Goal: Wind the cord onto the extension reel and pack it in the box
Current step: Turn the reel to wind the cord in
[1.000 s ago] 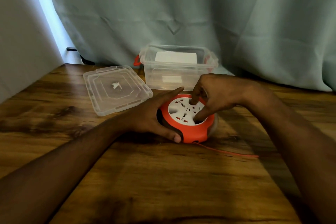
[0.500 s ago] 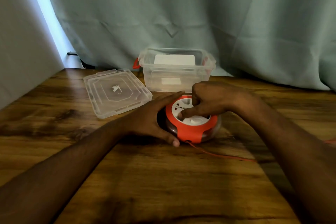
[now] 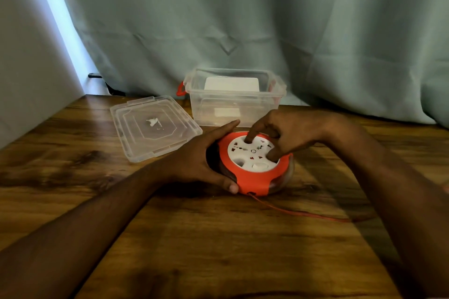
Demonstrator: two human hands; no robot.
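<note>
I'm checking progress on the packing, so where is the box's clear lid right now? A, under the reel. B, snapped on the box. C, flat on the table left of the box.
C: the lid lies flat on the table, left of the open box.

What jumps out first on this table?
The bright orange extension reel at the centre, gripped by the left hand while the right hand pokes fingers into its white face. Behind stands a clear open box, its lid lying to the left.

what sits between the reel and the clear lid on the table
In the head view, the left hand grips the orange reel on the side facing the lid.
</note>
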